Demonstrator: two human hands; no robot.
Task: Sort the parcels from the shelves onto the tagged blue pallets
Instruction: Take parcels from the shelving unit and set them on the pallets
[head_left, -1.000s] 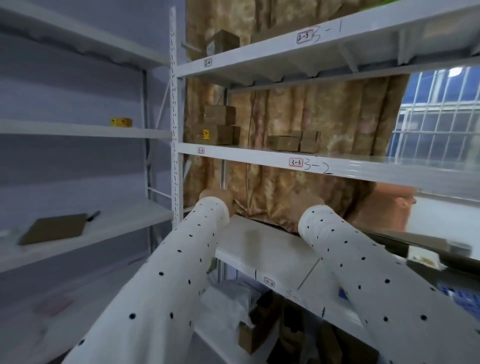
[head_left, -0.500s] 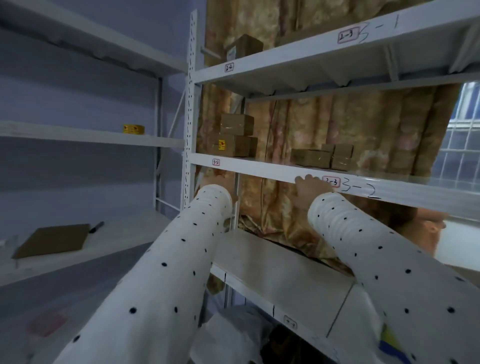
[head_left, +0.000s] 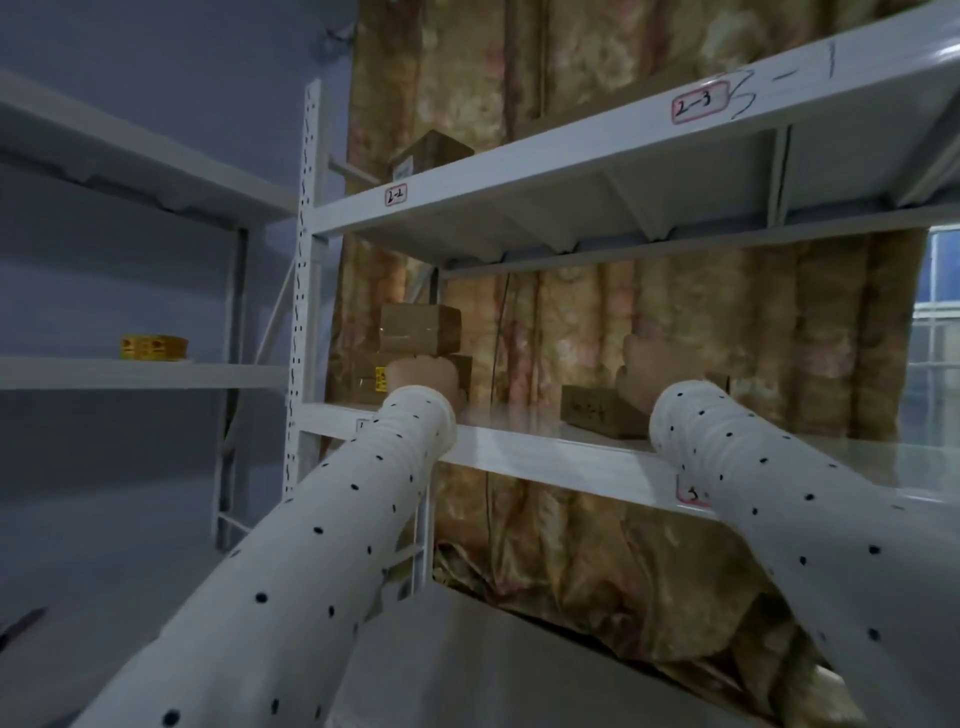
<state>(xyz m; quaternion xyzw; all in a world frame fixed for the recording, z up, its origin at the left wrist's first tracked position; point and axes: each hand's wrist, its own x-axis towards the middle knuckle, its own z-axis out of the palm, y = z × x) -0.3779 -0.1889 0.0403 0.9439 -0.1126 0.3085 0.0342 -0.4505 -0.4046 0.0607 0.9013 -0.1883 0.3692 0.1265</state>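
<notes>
Sorting looks barely begun: parcels (head_left: 420, 332) sit on the middle shelf (head_left: 545, 457), the left hand (head_left: 423, 382) and right hand (head_left: 641, 382) reach among them, each grip's state hidden, and no pallet shows.

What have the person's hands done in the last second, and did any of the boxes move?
Both hands rose from below the middle shelf to the parcels on it. The left hand now sits at the stacked boxes, the right hand by the flat box; whether either grips is unclear. The boxes have not moved.
</notes>
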